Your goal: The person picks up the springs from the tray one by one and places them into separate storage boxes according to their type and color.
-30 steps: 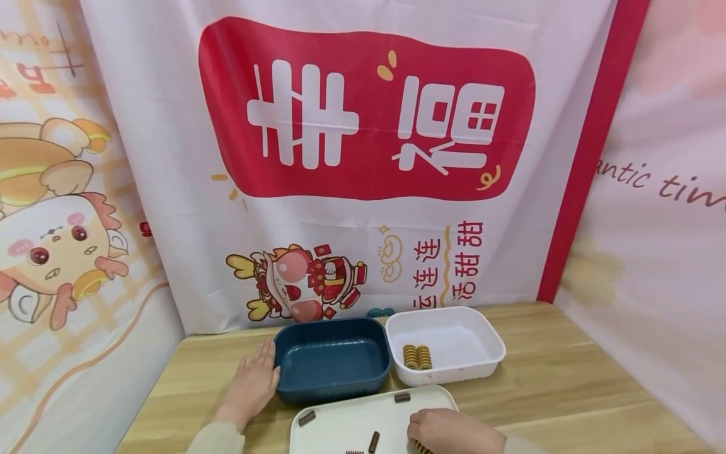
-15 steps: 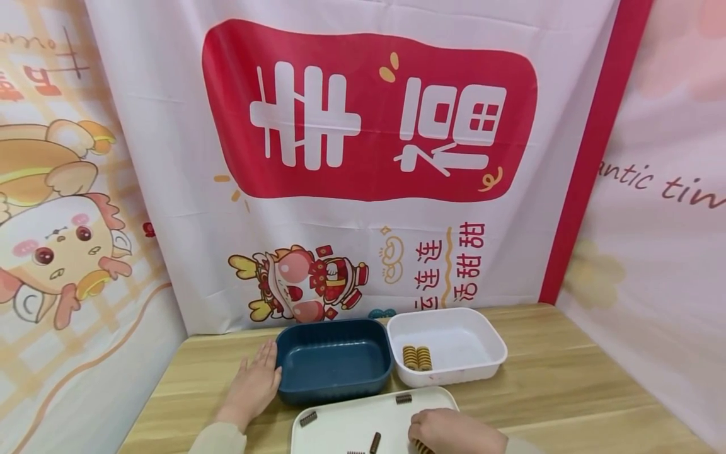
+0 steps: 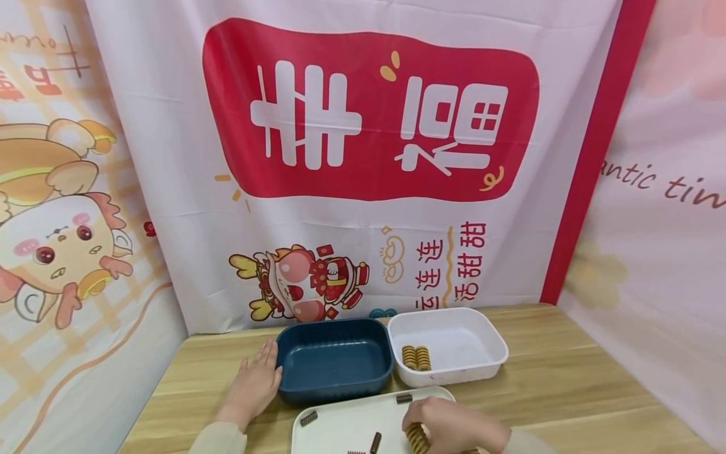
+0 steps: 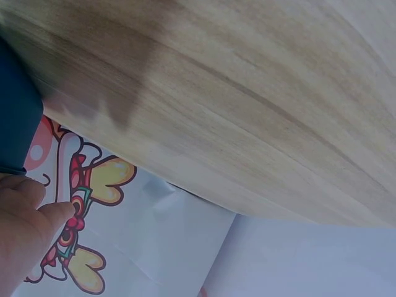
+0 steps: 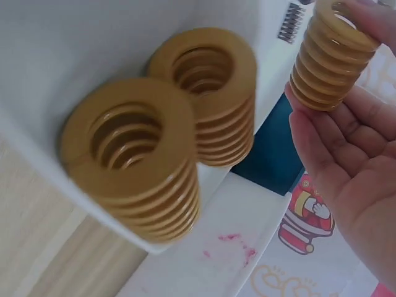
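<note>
My right hand (image 3: 450, 425) is over the cream tray (image 3: 334, 429) and pinches a yellow-brown coil spring (image 5: 331, 59) between thumb and fingers, as the right wrist view shows. Two more yellow coil springs stand on end inside the tray, a nearer one (image 5: 139, 161) and one behind it (image 5: 213, 93). My left hand (image 3: 253, 384) lies along the left outer wall of the dark blue bin (image 3: 334, 388), fingers extended and touching it. Small dark springs lie on the tray, one near its left corner (image 3: 309, 418), one near its back edge (image 3: 404, 398).
Right of the blue bin and touching it stands a white bin (image 3: 454, 375) holding two upright stacks of yellow coils (image 3: 416, 357). All rest on a wooden table (image 3: 567, 378). A printed cloth (image 3: 368, 214) hangs behind the table, with cloth walls at both sides.
My right hand has lifted slightly, and the yellow spring in its grip has come up and shows more. The left hand stays against the blue bin.
</note>
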### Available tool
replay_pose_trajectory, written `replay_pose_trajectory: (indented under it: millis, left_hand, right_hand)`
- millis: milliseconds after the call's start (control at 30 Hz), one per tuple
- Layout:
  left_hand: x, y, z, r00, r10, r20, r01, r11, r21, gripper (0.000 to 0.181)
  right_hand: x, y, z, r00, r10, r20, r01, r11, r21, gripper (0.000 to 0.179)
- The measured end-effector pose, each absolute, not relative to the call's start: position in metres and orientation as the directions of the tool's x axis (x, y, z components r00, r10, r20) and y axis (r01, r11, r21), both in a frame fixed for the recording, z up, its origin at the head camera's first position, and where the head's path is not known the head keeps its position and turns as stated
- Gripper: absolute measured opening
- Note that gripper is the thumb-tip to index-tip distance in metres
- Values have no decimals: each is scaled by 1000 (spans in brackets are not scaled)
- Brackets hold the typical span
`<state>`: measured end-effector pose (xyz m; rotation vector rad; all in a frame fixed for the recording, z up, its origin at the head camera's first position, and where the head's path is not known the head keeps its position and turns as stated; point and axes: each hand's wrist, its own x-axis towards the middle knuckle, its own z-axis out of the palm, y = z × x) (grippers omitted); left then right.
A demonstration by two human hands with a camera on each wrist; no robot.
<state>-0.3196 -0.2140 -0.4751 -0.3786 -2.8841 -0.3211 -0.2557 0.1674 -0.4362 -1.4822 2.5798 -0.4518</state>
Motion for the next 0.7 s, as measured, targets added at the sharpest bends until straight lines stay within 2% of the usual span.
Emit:
replay_pose_trajectory:
  millis: [200,333,433,700]
  left_hand:
    - [-319,-213,-474,-944,229,236,275,943,187,55]
    - [-318,-213,-474,-944,229,238,276,942,189,55]
    - [-318,-213,-474,-944,227,239,275,941,195,56]
    - [-317,-213,-473,-944,231,236,278,941,191,55]
  right_hand:
    - [-266,172,-442,-516,-855,53,-744,417,-522,33]
    - [-269,174,-442,-554,-832,26,-575,359,-735,32]
    - [-265,173,-434,-584,-811,21,-463,311,-830,33]
    - [-264,173,-430,-618,-786,6,-366,281,-887,36]
